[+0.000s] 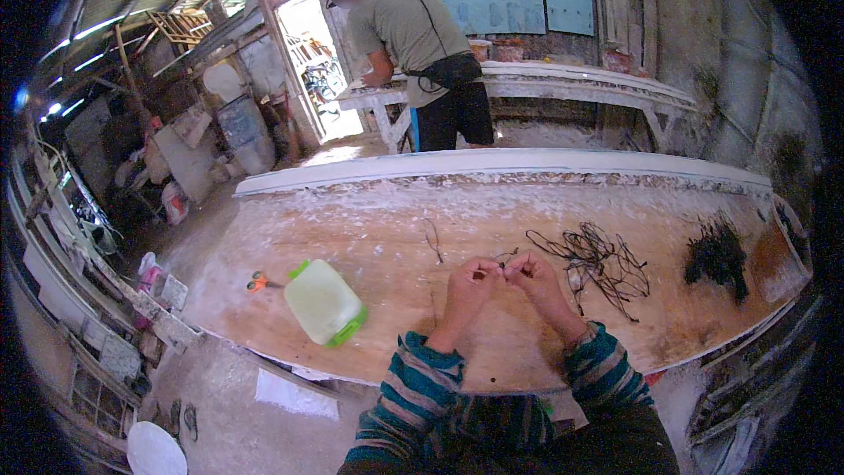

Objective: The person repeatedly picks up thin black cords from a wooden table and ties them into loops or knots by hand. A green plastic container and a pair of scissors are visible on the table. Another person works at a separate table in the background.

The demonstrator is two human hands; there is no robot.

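Observation:
My left hand (473, 288) and my right hand (536, 283) meet fingertip to fingertip above the wooden table (387, 229). Both are closed in a pinch on a thin black cord (507, 254), of which only a short bit shows past the fingers. Just right of my right hand lies a loose tangle of black cords (607, 266). A single thin cord loop (432, 241) rests on the wood beyond my left hand. Farther right sits a dense black bundle of cords (716, 257).
A clear container with green ends (323, 303) lies left of my hands, beside orange-handled scissors (258, 281). A white ledge (510, 163) runs along the table's far edge. Beyond it a person (422, 35) leans over a white workbench (580, 81). A round white stool top (156, 450) stands lower left.

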